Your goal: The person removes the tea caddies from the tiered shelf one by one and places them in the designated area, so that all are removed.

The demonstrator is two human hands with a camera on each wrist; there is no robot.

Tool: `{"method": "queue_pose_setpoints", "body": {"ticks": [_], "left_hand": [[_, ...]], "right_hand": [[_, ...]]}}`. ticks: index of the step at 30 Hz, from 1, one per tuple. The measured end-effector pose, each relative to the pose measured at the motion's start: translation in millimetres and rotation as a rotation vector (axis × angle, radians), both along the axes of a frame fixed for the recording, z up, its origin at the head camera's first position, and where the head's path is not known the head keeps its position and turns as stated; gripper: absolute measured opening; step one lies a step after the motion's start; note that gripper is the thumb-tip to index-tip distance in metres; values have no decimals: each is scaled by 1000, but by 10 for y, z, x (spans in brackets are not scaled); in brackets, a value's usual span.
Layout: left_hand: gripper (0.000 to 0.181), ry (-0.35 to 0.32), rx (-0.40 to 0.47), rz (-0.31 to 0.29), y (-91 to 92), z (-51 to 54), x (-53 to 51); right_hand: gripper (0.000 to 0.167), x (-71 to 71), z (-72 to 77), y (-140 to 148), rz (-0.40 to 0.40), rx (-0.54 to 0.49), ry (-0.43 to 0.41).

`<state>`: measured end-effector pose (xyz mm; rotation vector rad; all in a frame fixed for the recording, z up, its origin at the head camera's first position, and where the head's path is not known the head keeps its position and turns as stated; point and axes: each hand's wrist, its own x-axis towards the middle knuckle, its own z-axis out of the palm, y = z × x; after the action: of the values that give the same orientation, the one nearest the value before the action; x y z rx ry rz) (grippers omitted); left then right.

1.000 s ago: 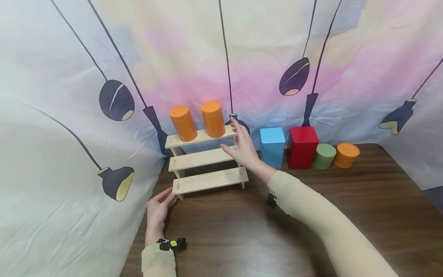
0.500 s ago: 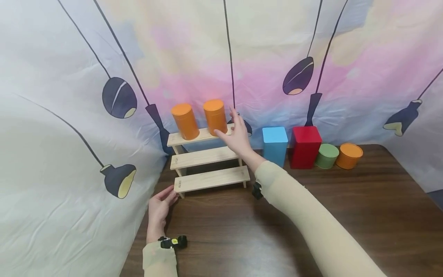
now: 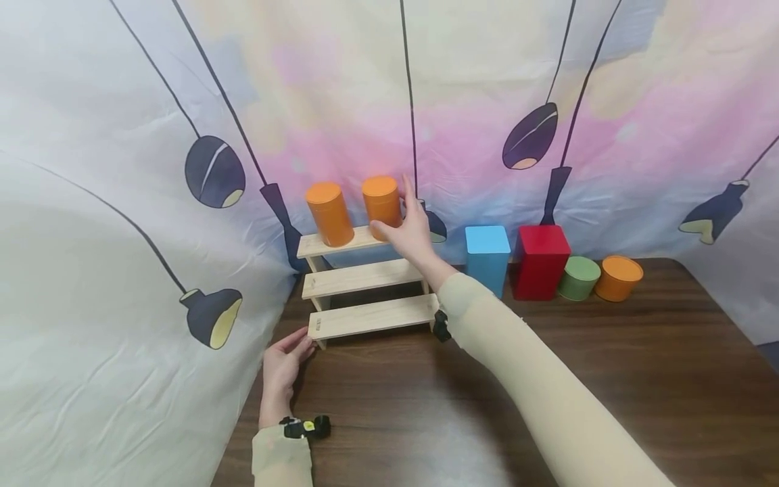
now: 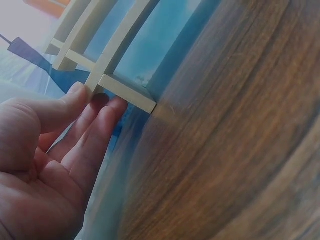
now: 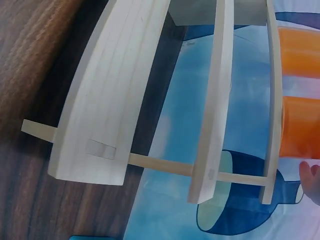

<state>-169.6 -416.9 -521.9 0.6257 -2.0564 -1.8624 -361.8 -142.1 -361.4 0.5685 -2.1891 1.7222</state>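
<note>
A three-tier wooden stand [image 3: 368, 318] is on the table. On its top tier stand two orange canisters, a left orange canister [image 3: 331, 216] and a right orange canister [image 3: 381, 201]. My left hand [image 3: 282, 372] pinches the left end of the lowest tier; in the left wrist view its thumb and fingers meet the wood's corner [image 4: 127, 92]. Around the right canister reaches my right hand [image 3: 414, 230], thumb in front and fingers at its right side. The right wrist view catches only a bit of fingers [image 5: 311, 180], slightly apart from that canister.
Right of the stand are a blue box [image 3: 488, 260], a red box [image 3: 541, 264], a green tin [image 3: 579, 279] and a short orange tin [image 3: 619, 279]. A fabric backdrop [image 3: 462, 81] hangs behind and to the left of the brown table [image 3: 389, 406].
My right hand has moved left, from beside the top tier to around the right canister. The left hand keeps its hold on the stand. The head view has shifted slightly.
</note>
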Motion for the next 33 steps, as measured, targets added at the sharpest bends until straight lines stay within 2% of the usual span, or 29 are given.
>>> {"method": "queue_pose_setpoints", "body": {"ticks": [3,9,15,22,29,33], "left_hand": [[34,-1,-3,6,20,7,10],[35,-8,-9,3,52,13,28],[34,-16,-1,7,47,2,30],[34,-28,-4,2,27,-6,21],[35,-27,-14,-2,21,21,0],[35,-30,-11,3,23,20,1]], "right_hand": [[114,-3,20,-4,-14,19,25],[113,-7,33,23,-18,37,13],[107,-47,43,25,-6,104,15],[106,-93,0,-3,28,87,13],[101,-94,-35,-9,-31,106,19],[96,-75,-47,-17,-30,101,25]]}}
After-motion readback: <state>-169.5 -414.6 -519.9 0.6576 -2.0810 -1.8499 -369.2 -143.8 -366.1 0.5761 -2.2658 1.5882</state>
